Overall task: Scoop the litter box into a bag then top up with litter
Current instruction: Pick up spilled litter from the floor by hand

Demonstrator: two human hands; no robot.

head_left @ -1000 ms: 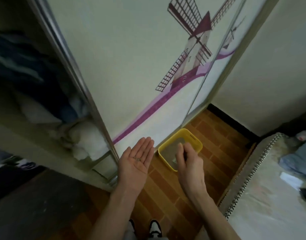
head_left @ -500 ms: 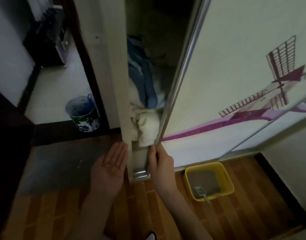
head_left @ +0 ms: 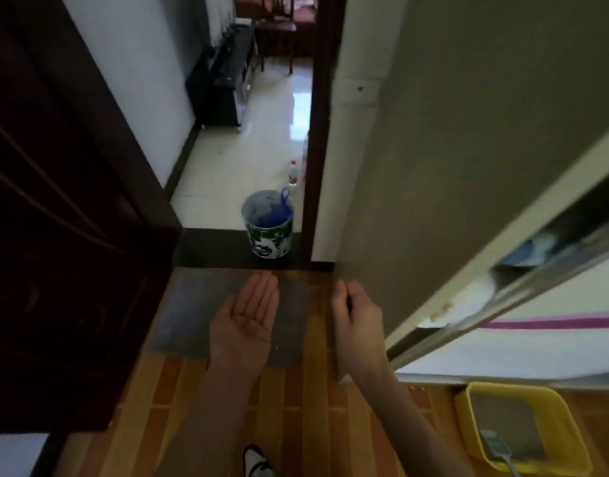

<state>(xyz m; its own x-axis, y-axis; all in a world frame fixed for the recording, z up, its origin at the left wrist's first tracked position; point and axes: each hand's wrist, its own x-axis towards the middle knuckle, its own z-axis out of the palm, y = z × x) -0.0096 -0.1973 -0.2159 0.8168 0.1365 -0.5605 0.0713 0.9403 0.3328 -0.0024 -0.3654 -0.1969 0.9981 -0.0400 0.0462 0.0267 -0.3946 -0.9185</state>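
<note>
The yellow litter box (head_left: 462,413) sits on the floor at the lower right, against the wardrobe. It holds grey litter (head_left: 502,420), and a grey scoop (head_left: 496,446) lies in its near corner. My left hand (head_left: 248,316) is held palm up with straight fingers over a grey mat; a small dark speck shows on the palm. My right hand (head_left: 355,315) hovers beside it, back towards me, fingers curled with thumb and fingertips together; I see nothing in them. Both hands are well left of the box.
A white-and-green bucket (head_left: 268,235) with a blue thing inside stands in the doorway ahead. A small bottle (head_left: 292,172) is behind it. A dark open door (head_left: 55,235) fills the left, the wardrobe side (head_left: 468,149) the right. The grey mat (head_left: 193,315) lies on the wood floor.
My view has swung left from the wardrobe front to the doorway. The litter box has slid to the lower right. Both hands keep their poses.
</note>
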